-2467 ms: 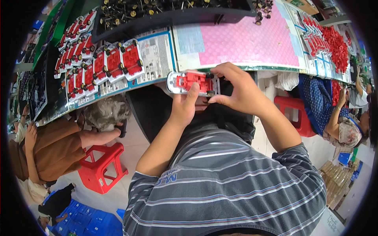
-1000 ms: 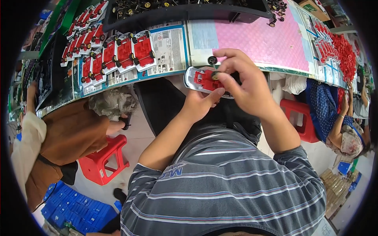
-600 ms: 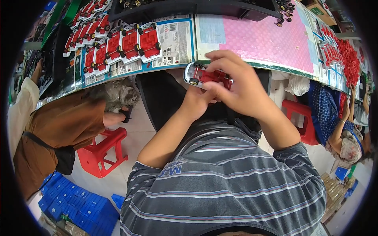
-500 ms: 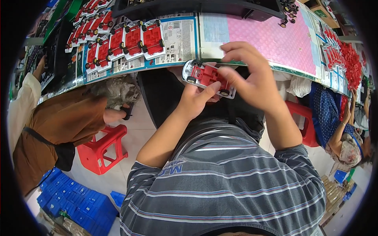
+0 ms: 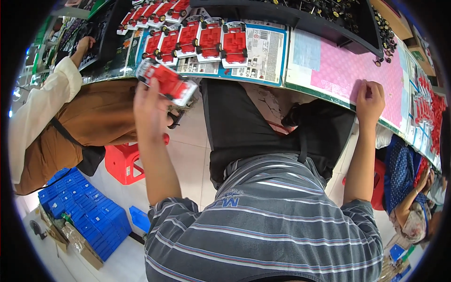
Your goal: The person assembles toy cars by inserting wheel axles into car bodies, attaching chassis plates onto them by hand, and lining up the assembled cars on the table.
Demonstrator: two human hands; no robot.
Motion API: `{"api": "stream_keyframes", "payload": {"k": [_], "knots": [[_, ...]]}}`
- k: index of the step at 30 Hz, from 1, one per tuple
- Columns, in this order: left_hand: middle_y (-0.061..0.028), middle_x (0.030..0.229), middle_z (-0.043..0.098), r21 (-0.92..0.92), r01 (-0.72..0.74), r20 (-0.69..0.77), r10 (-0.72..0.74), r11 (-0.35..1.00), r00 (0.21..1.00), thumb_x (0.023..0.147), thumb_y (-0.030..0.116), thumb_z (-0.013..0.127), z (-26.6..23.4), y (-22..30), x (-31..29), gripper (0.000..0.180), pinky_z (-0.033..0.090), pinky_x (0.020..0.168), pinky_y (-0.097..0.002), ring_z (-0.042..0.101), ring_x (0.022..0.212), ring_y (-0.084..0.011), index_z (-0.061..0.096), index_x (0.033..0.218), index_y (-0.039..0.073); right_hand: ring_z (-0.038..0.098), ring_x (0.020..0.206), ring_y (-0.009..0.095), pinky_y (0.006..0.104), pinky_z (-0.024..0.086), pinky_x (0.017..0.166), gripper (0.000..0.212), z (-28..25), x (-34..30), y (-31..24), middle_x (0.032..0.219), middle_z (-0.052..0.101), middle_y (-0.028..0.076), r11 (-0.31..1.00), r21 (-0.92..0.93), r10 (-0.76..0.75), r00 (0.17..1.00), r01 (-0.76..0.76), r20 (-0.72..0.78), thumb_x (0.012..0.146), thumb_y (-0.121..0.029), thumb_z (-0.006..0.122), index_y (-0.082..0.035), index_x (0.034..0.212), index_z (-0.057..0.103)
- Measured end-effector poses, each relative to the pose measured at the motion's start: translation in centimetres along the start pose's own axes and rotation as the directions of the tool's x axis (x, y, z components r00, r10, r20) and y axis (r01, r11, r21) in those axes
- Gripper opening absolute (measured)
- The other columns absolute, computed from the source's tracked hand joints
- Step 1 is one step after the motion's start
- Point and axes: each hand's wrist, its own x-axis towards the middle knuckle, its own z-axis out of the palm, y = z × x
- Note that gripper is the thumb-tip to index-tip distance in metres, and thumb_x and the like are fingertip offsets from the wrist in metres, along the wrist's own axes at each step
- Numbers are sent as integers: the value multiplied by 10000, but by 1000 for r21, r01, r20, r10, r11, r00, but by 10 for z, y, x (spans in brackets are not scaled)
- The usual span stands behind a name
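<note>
My left hand (image 5: 152,110) grips a toy car (image 5: 168,83) at the table's edge on the left. The car's red underside faces up, framed by a white body; motion blurs it a little. Close beyond it, rows of similar toy cars (image 5: 209,40) lie wheels up on printed card sheets (image 5: 258,54). Over on the right, my right hand (image 5: 370,101) is at the near edge of a pink sheet (image 5: 338,77), its fingers curled closed. Whatever those fingers may hold is hidden.
A black bin (image 5: 300,21) of small wheel parts stands at the back, with loose wheels (image 5: 386,40) at its right. Red parts (image 5: 438,117) are heaped far right. Co-workers sit on both sides; a red stool (image 5: 123,162) and stacked blue boxes (image 5: 89,211) stand lower left.
My left hand has carried the toy car from in front of me leftward toward the rows. My right hand has let go of the car and moved right, to the pink sheet. The view has shifted.
</note>
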Motion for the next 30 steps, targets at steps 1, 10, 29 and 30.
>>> {"api": "stream_keyframes", "payload": {"k": [1,10,29,30], "knots": [[-113,1179,657,65,-19,-53,23,998,998,1053,238,533,-16,9,12,305,565,886,-377,679,1017,-205,529,1250,5,652,753,271,355,521,686,96,2,1,-2,905,665,132,998,-61,-33,999,35,42,899,-91,687,5,894,687],[-76,1152,701,294,67,-184,-12,953,983,1072,317,488,-123,51,118,361,560,802,-319,702,950,-161,558,1284,33,659,796,279,354,532,729,106,1,1,-8,924,657,141,999,-19,-46,999,47,22,896,-90,686,13,918,684],[-49,1118,716,548,222,-161,-159,806,974,972,613,523,-145,20,193,635,523,728,-300,679,912,-172,655,1276,72,624,737,270,359,504,693,72,-5,-6,2,821,619,146,960,274,61,998,-63,14,831,-39,671,19,862,642],[-45,1101,715,610,182,-173,-94,771,980,953,647,528,-142,21,186,659,521,645,-298,668,856,-149,647,1278,86,650,755,258,338,518,713,68,-15,-6,5,853,645,144,965,257,47,999,-46,4,835,-27,671,17,885,661]]}}
